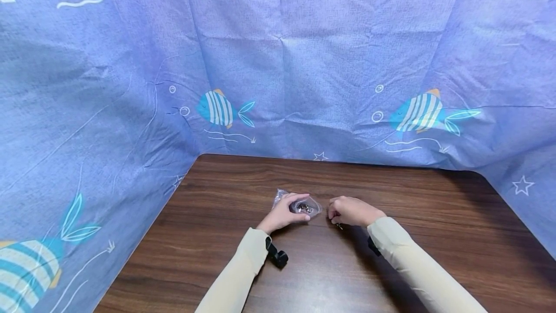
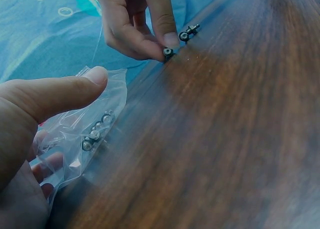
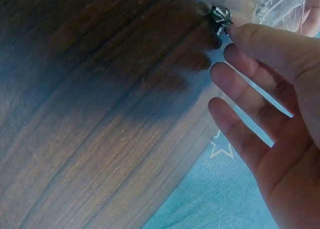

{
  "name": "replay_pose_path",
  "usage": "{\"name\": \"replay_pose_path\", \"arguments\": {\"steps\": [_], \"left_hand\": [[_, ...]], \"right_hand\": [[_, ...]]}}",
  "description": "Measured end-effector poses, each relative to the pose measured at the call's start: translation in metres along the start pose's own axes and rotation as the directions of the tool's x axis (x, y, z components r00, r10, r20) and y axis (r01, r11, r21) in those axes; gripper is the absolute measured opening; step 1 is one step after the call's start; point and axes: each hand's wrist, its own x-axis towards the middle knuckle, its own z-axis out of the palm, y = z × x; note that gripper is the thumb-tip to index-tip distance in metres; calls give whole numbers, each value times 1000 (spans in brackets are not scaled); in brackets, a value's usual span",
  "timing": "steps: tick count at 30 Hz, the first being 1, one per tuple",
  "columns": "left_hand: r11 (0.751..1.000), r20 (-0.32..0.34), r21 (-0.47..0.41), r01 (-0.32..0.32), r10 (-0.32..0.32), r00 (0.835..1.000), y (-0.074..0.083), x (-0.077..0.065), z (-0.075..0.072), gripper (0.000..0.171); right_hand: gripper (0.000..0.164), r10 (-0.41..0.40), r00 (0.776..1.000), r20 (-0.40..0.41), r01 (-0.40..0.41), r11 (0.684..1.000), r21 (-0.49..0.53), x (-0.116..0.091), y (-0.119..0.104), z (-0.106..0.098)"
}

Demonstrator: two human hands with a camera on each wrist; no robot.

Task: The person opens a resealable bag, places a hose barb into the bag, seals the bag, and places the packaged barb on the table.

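Note:
My left hand (image 1: 283,214) holds a clear plastic zip bag (image 2: 118,89), its thumb on the near side and its fingers curled behind. Several small metal fittings (image 2: 95,132), silver and black, lie inside the bag, whose mouth gapes toward the right in the head view. Just right of it, my right hand (image 1: 354,210) is low over the tabletop. Its thumb and forefinger pinch a small black-and-silver metal fitting (image 2: 168,52). Another such fitting (image 2: 188,33), with a thin stud, lies on the wood close by those fingertips.
Both hands work over a dark brown wooden table (image 1: 208,216) with rounded far corners. A blue cloth (image 1: 282,71) printed with striped fish hangs behind it and along the sides. Black wrist straps (image 1: 276,253) sit over the pale sleeves.

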Motion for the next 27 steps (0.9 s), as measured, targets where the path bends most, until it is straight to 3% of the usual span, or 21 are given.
{"name": "replay_pose_path", "arguments": {"steps": [9,21,27], "left_hand": [[1000,8,17,-6,6,1000,-1,0,-1,63],[1000,8,13,6,-6,1000,-2,1,0,63],[1000,5,16,7,-7,1000,-3,2,0,64]], "right_hand": [[18,-16,1000,-5,16,1000,-21,2,-1,1],[13,-26,999,-25,24,998,-49,6,-2,-5],[11,-57,996,-74,52,996,-71,10,-3,-10]]}}
